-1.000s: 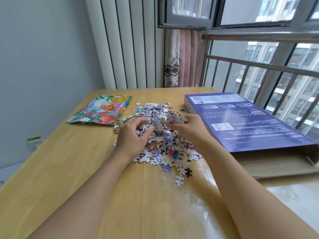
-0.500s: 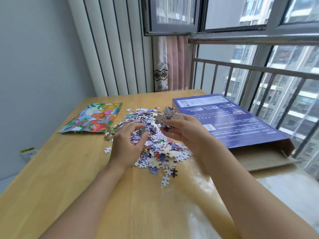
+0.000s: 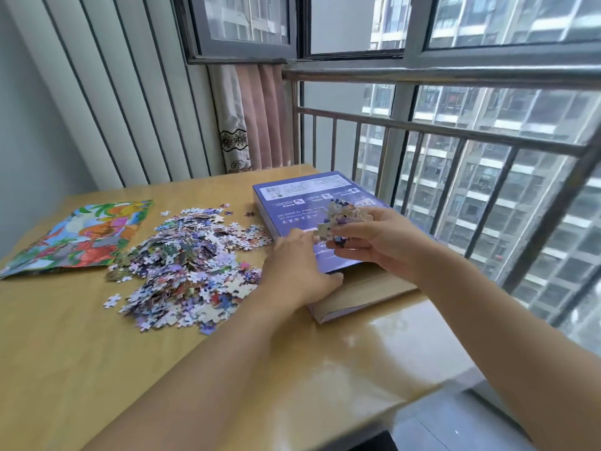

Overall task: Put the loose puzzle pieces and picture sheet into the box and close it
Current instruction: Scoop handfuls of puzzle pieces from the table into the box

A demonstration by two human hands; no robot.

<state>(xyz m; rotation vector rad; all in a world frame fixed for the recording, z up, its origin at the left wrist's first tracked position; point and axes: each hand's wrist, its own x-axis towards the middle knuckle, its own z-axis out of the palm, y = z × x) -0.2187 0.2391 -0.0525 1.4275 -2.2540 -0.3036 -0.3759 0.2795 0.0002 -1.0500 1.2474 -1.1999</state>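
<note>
A heap of loose puzzle pieces (image 3: 192, 262) covers the middle of the wooden table (image 3: 65, 353). The colourful picture sheet (image 3: 81, 237) lies flat at the far left. The purple puzzle box (image 3: 292, 196) sits at the table's right side, its brown inner tray (image 3: 357, 289) sticking out toward me. My right hand (image 3: 380, 245) grips a handful of pieces (image 3: 341, 214) above the box. My left hand (image 3: 299, 268) rests on the box's near left edge, thumb along its front; its fingers are partly hidden.
A metal railing (image 3: 455, 131) and window run along the right behind the box. A pink curtain (image 3: 257, 125) and white ribbed wall panels (image 3: 130, 109) stand behind the table. A few stray pieces (image 3: 112, 301) lie left of the heap.
My right hand has lifted a handful of pieces from the heap and carried it right, over the box. My left hand has left the heap and moved to the box's edge.
</note>
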